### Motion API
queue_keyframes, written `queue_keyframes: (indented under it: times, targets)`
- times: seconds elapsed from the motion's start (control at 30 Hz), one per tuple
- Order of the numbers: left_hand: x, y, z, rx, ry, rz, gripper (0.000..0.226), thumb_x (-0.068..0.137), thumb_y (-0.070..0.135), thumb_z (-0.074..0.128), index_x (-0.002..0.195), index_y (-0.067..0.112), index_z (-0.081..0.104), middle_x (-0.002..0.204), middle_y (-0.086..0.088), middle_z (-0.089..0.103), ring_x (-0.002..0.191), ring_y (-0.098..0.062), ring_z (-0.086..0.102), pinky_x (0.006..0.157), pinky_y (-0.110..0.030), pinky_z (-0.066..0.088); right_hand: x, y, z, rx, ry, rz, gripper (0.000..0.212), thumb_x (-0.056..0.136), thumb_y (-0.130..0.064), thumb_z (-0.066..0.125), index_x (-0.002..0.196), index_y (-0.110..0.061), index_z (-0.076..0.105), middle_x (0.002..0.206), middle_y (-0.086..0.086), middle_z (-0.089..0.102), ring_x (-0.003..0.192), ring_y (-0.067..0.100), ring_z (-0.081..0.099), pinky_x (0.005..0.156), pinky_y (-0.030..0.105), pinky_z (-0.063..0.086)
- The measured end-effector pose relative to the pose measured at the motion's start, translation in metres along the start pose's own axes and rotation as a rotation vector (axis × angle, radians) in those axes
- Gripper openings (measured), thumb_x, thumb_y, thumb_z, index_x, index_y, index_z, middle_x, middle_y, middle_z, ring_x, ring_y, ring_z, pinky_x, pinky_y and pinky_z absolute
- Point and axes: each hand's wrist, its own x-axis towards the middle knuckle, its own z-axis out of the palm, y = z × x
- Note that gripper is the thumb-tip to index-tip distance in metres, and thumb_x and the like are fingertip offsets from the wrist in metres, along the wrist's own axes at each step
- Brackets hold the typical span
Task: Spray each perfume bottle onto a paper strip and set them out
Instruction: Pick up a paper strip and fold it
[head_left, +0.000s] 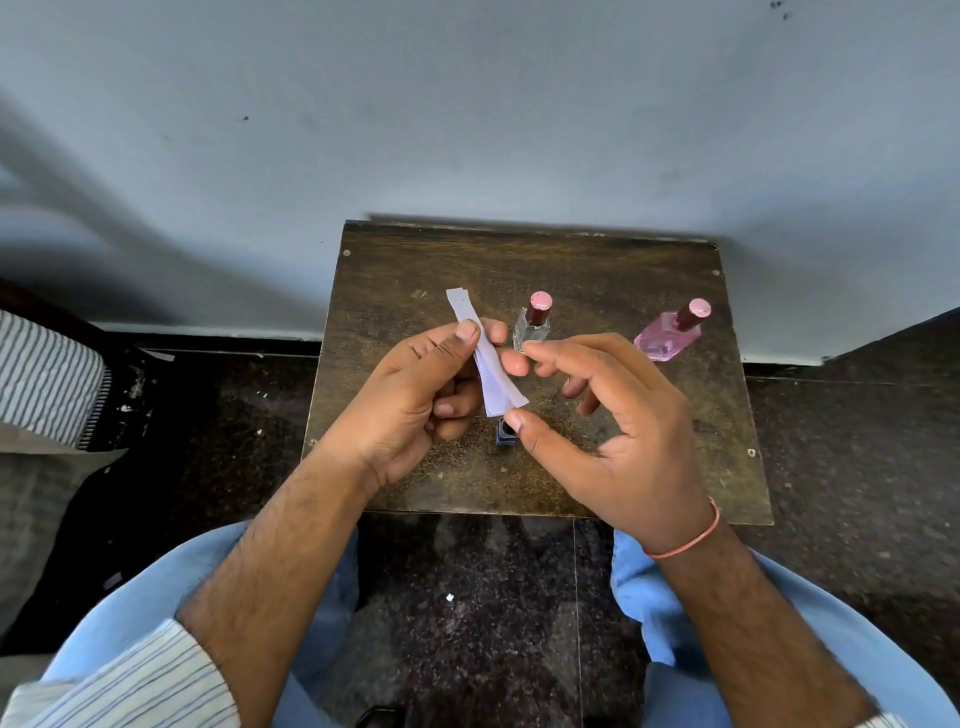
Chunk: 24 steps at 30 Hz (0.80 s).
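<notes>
Worn wooden stool, left hand pinching paper strips, right hand loosely spread beside

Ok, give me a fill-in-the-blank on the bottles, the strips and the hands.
1. The paper strips are held in the ____ hand.
2. The clear bottle and the pink bottle both still wear their ____.
3. The right hand holds ____.
4. The bottles stand on a ____ table.

Missing: left; caps; nothing; wooden
</notes>
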Motion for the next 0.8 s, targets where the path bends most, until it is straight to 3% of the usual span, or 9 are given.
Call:
queue_keyframes:
  times: [0.3, 0.43, 0.57, 0.8]
  targets:
    - [-0.0006, 0.0001, 0.0, 0.089, -0.018, 0.033, 0.033, 0.106, 0.035, 0.05, 0.114, 0.026, 0.08, 0.088, 0.008, 0.078, 0.051, -0.003, 0.028, 0.05, -0.026, 0.016, 0.0021, -0.0002, -0.0018, -0.005, -0.005, 0.0, 0.034, 0.084, -0.011, 0.093, 0.116, -0.01, 0.081, 0.114, 0.0, 0.068, 0.097, 0.007, 0.061, 0.081, 0.02, 0.05]
    - [-0.0002, -0.001, -0.0019, 0.154, -0.029, 0.045, 0.034, 0.108, 0.032, 0.048, 0.119, 0.024, 0.079, 0.099, 0.004, 0.081, 0.052, -0.006, 0.027, 0.051, -0.031, 0.015, 0.0033, 0.0026, -0.004, 0.009, -0.006, 0.004, 0.026, 0.085, -0.011, 0.093, 0.109, -0.011, 0.082, 0.11, 0.0, 0.068, 0.093, 0.012, 0.063, 0.074, 0.029, 0.054]
    - [0.0002, -0.0018, -0.0028, 0.189, -0.028, 0.043, 0.035, 0.109, 0.032, 0.048, 0.121, 0.022, 0.078, 0.098, 0.004, 0.08, 0.052, -0.006, 0.028, 0.05, -0.027, 0.018, 0.003, 0.0061, -0.0049, 0.031, -0.034, 0.011, 0.022, 0.085, -0.015, 0.095, 0.104, -0.011, 0.083, 0.105, 0.001, 0.069, 0.09, 0.018, 0.065, 0.069, 0.037, 0.054]
    - [0.0005, -0.0034, -0.0039, 0.285, -0.046, 0.041, 0.036, 0.109, 0.035, 0.047, 0.121, 0.022, 0.078, 0.088, 0.004, 0.077, 0.052, -0.007, 0.03, 0.049, -0.022, 0.021, 0.0032, 0.0096, -0.0042, 0.041, -0.087, 0.013, 0.014, 0.085, -0.018, 0.094, 0.092, -0.013, 0.083, 0.1, 0.0, 0.07, 0.092, 0.023, 0.069, 0.077, 0.033, 0.052]
